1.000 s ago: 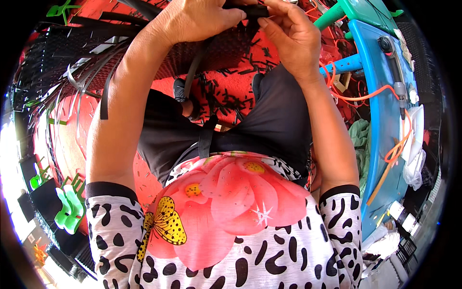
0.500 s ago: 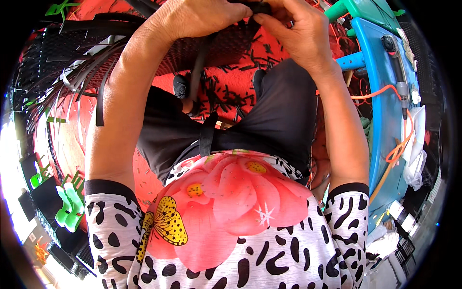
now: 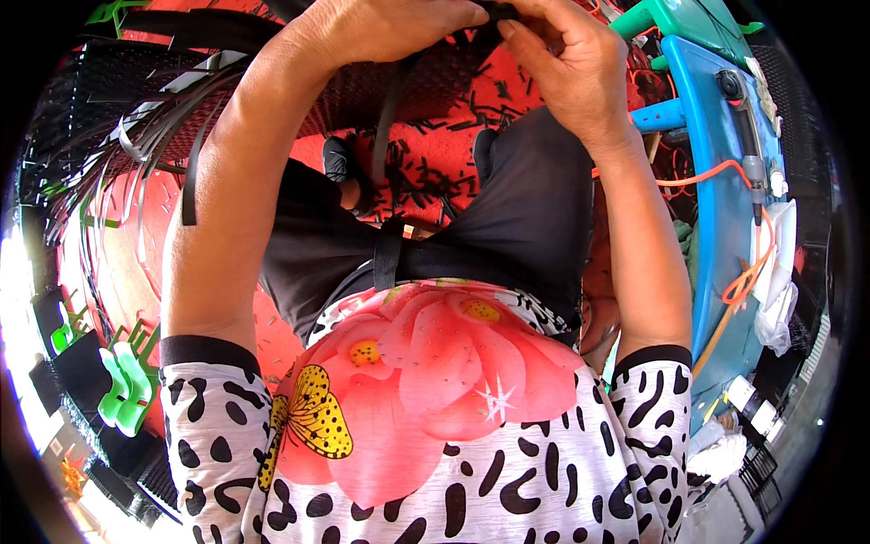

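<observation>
At the top edge, my left hand (image 3: 399, 25) and my right hand (image 3: 580, 68) meet over a dark woven piece (image 3: 349, 100) made of black flat strips. A short bit of black strip (image 3: 500, 12) shows between the fingertips of both hands, which are closed on it. The left fingers reach in from the left; the right thumb lies just below the strip, with its fingers bent. Part of the grip is cut off by the upper edge. Many loose black strips (image 3: 168, 109) fan out from the woven piece, left of my left forearm.
Black strip offcuts (image 3: 426, 177) litter the red floor (image 3: 399, 145) around my feet. On the right stands a blue plastic table or stool (image 3: 716, 136), with a black-and-grey tool (image 3: 745, 127) and an orange cord (image 3: 716, 170). Green chairs (image 3: 127, 390) sit at far left.
The right thumb has shifted slightly to the right and my hands have moved a little. The grey strip hanging below the woven piece has swung slightly right. The view itself has shifted a bit.
</observation>
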{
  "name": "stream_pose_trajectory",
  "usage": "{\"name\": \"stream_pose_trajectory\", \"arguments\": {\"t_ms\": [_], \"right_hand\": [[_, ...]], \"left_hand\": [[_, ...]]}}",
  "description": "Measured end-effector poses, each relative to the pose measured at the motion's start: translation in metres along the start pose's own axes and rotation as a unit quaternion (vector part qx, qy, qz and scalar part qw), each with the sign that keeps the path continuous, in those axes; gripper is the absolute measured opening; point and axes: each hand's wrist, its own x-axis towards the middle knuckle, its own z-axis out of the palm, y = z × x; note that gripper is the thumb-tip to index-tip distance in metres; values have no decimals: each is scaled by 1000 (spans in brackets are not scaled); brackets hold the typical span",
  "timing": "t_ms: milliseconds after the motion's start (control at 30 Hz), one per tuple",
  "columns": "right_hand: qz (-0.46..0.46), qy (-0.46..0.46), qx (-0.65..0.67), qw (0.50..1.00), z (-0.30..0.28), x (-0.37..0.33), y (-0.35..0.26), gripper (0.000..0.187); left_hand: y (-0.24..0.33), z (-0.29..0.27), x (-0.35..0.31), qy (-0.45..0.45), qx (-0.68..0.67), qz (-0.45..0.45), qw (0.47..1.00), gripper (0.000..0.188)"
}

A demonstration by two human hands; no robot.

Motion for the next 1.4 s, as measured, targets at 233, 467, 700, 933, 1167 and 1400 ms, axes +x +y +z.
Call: {"name": "stream_pose_trajectory", "arguments": {"t_ms": [233,467,700,933,1167,1400], "right_hand": [[55,-40,-46,997,-2,10,-18,18],[20,-62,-170,983,-1,23,-39,17],[10,-46,-185,982,6,19,-26,18],[-67,41,-105,991,8,-4,2,22],[240,-46,423,872,1,-25,24,30],[321,-51,646,691,14,-30,33,24]], "left_hand": [[-2,1,-1,12,15,54,998,16],[-2,2,-1,19,53,60,997,13],[-4,5,1,28,71,76,994,12],[-6,11,-2,48,126,106,985,16],[0,8,-2,35,157,86,983,19],[4,16,-5,20,128,16,991,18]]}}
